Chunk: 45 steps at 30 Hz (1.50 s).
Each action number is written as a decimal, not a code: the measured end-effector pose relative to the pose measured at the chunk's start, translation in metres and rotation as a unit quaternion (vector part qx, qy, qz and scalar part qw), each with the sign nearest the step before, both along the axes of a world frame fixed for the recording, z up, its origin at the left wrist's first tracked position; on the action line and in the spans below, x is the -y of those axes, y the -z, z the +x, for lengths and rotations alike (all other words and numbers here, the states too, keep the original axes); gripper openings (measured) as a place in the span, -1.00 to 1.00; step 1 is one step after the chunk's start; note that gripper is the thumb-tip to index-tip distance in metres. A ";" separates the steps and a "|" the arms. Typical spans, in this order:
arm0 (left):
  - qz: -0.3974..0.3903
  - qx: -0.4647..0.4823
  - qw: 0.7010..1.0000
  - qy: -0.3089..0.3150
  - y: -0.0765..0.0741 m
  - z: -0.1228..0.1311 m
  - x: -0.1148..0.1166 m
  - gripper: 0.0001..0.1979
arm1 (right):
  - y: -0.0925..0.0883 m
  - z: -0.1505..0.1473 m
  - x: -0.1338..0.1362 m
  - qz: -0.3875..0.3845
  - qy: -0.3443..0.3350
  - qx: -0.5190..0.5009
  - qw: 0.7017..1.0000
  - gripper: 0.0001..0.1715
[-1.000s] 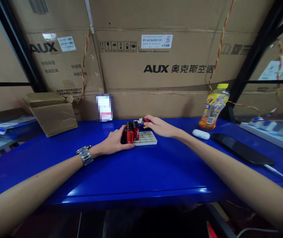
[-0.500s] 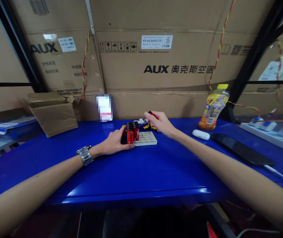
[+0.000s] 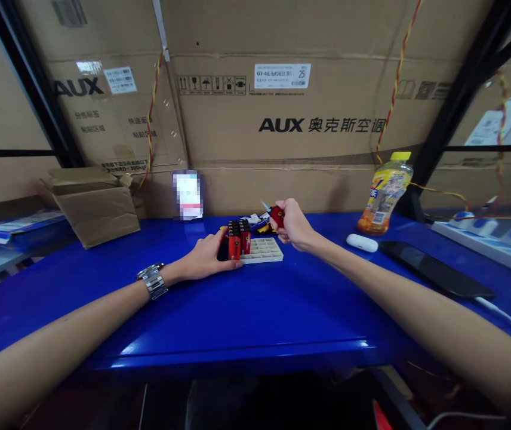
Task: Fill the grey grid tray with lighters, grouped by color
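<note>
A pale gridded tray (image 3: 265,251) lies on the blue table (image 3: 246,304), its left cells filled with several upright red lighters (image 3: 237,237). My left hand (image 3: 206,258) rests on the table against the tray's left end, fingers curled round it. My right hand (image 3: 295,227) is raised just right of the tray, closed round a red lighter (image 3: 276,215) that shows a small bluish flame at its top. A few loose lighters (image 3: 259,222) lie behind the tray.
An open cardboard box (image 3: 94,206) stands at the back left. At the right are a yellow-capped drink bottle (image 3: 384,194), a white earbud case (image 3: 362,242), a black phone (image 3: 434,269) on a cable and a power strip (image 3: 488,239). Large AUX cartons form the back wall.
My right hand picked a red lighter from the loose pile behind the tray, lifted it and closed into a fist on it; a flame now shows. The left hand stayed put.
</note>
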<state>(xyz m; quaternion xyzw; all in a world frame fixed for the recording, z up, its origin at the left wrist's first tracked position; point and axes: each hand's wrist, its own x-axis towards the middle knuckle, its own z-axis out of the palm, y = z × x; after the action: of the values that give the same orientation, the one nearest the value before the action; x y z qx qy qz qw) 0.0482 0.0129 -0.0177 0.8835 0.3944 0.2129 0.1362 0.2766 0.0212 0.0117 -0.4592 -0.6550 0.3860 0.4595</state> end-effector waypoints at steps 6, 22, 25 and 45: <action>-0.008 -0.002 1.000 -0.005 -0.001 0.000 0.001 -0.18 | 0.001 -0.003 0.002 0.022 0.011 -0.008 1.000 -0.49; 0.012 -0.001 1.000 0.012 0.003 -0.002 -0.004 -0.19 | 0.000 -0.001 0.010 0.245 -0.090 0.122 0.957 -0.68; 0.013 -0.002 1.000 0.007 0.004 -0.002 -0.004 -0.19 | 0.003 -0.005 0.008 0.222 -0.118 0.087 0.964 -0.68; 0.006 -0.004 1.000 -0.003 0.003 0.000 -0.002 -0.20 | 0.009 -0.006 0.007 0.142 -0.195 0.158 0.958 -0.75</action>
<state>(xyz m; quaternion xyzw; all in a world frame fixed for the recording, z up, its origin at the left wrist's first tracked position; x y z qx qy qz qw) 0.0485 0.0150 -0.0203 0.8840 0.3964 0.2117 0.1291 0.2707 0.0138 0.0022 -0.3076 -0.8440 0.2934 0.3272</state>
